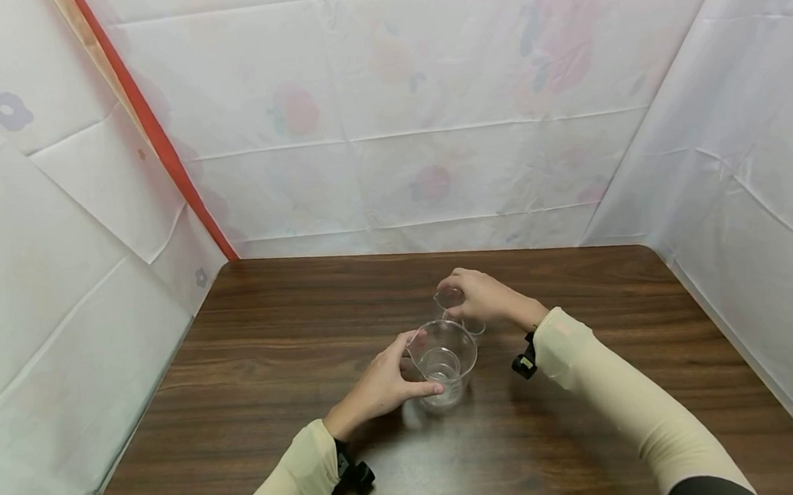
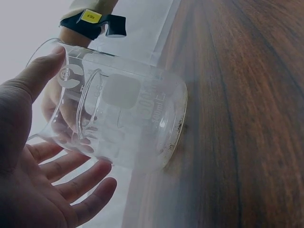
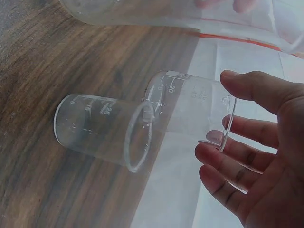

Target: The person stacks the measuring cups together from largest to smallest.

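A large clear glass beaker (image 1: 469, 353) stands upright on the table, its printed scale showing in the left wrist view. My left hand (image 1: 381, 379) grips its side, thumb near the rim and fingers round the other side. Inside it sits a smaller glass beaker (image 1: 439, 363). Just behind and to the right, my right hand (image 1: 486, 299) pinches a small graduated beaker (image 3: 190, 109) by its rim, raised above the table. Close by the held one, another small beaker (image 3: 95, 128) stands on the table. Whether these two touch is unclear.
The brown wood-grain table (image 1: 272, 348) extends around the glassware. White printed sheets (image 1: 359, 112) hang behind it and along both sides, with a red strip (image 1: 161, 141) at the back left. Each wrist carries a small black camera (image 1: 525, 361).
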{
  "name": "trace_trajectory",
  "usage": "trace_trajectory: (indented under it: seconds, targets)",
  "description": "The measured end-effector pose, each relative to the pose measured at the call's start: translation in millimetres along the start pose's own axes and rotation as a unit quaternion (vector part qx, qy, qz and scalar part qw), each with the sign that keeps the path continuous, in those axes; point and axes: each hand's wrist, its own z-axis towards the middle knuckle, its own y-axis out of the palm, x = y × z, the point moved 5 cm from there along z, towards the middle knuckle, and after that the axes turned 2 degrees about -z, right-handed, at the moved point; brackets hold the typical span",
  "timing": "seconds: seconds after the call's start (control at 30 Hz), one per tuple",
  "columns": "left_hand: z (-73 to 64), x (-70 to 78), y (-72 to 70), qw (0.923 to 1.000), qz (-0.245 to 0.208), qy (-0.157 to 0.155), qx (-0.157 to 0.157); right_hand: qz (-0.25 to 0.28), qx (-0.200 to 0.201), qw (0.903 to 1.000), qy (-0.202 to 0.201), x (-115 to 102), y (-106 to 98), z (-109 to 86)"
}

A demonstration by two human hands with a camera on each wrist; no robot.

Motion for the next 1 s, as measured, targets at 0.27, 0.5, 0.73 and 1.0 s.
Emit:
trace_trajectory:
  seconds: [0.27, 0.5, 0.73, 1.0]
  targets:
    - [0.7, 1.2, -1.1, 1.0000, 0.007, -0.003, 0.005, 0.005, 0.008, 0.9999, 0.006, 1, -12, -5.3]
    - [-0.2, 0.5, -0.8, 0.9999, 0.006, -0.011, 0.006, -0.002, 0.021, 0.9998, 0.000, -2, -24, -10.5]
    - [-0.1, 0.2, -0.9, 1.0000, -0.002, -0.005, 0.007, -0.012, 0.034, 0.9993, -0.004, -7, -33, -13.1]
    - [0.3, -2.1, -0.3, 0.9999, 0.003, -0.009, 0.003, -0.022, 0.045, 0.9986, -0.015, -9, -41, -15.5]
